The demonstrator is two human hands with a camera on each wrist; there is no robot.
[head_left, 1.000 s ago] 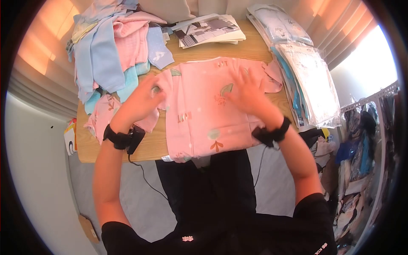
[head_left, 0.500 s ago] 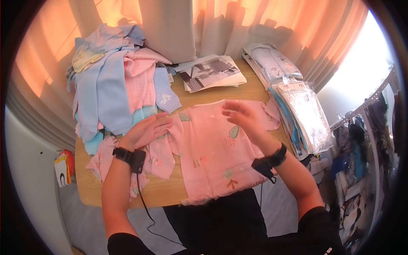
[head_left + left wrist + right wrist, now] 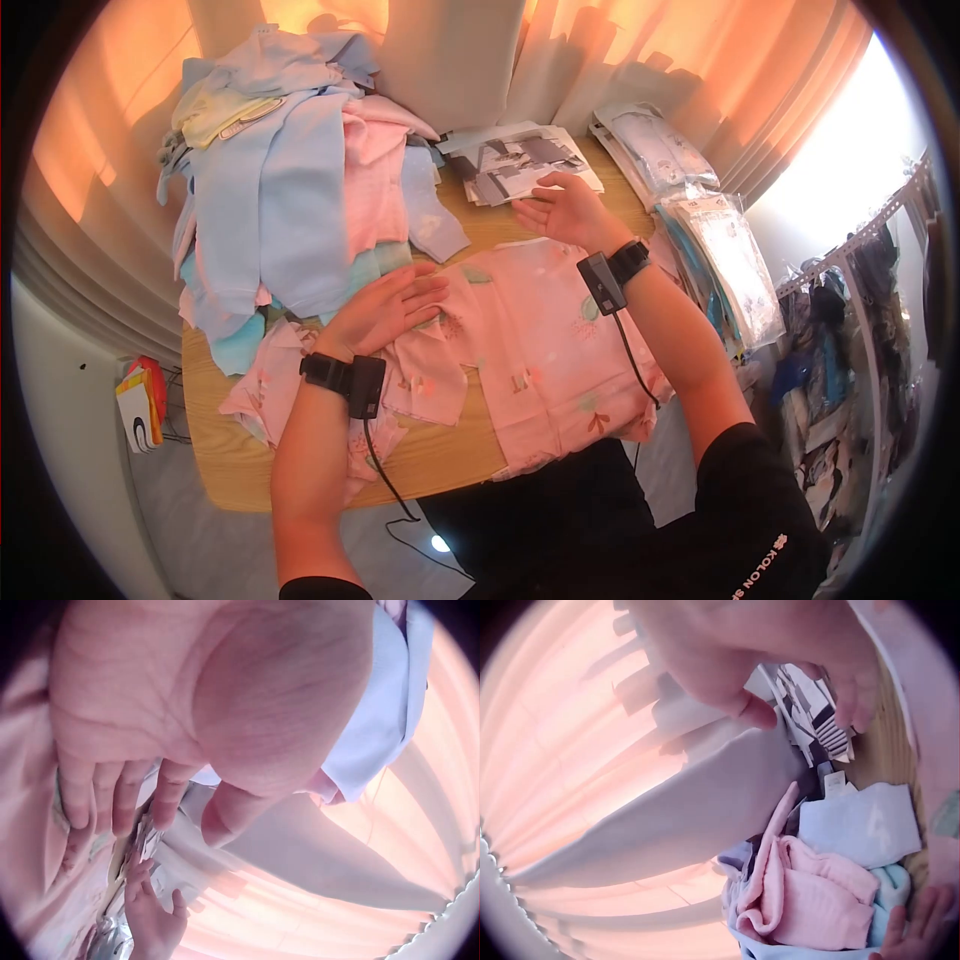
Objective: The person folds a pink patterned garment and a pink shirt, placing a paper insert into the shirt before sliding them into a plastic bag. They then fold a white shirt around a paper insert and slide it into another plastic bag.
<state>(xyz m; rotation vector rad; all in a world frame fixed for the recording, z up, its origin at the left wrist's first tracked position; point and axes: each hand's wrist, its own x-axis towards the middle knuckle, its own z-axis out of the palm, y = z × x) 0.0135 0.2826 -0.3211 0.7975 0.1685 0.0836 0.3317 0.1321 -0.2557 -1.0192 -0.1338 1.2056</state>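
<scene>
A pink garment [image 3: 560, 370] printed with leaves lies spread on the wooden table [image 3: 240, 480], one sleeve [image 3: 430, 380] stretched toward the left. Over that sleeve is my left hand [image 3: 388, 308], its fingers extended and nothing gripped. In the left wrist view the palm fills the top, with pink cloth alongside the fingertips. My right hand [image 3: 570, 212] is raised above the garment's far edge, near the printed papers [image 3: 520, 165], fingers loosely bent and holding nothing. The right wrist view shows its thumb and fingers apart, overlapping the papers.
A tall heap of blue, pink and turquoise clothes [image 3: 290, 190] covers the back left. Another pink printed piece [image 3: 270, 385] lies at the left. Plastic-wrapped packs [image 3: 730, 260] are stacked at the right edge. Curtains [image 3: 640, 50] hang behind, and bagged clothes [image 3: 830, 350] hang on a rack at right.
My right hand has moved from over the garment to beyond its far edge, toward the papers. My left hand stays by the left sleeve. The head view has tilted up and shifted.
</scene>
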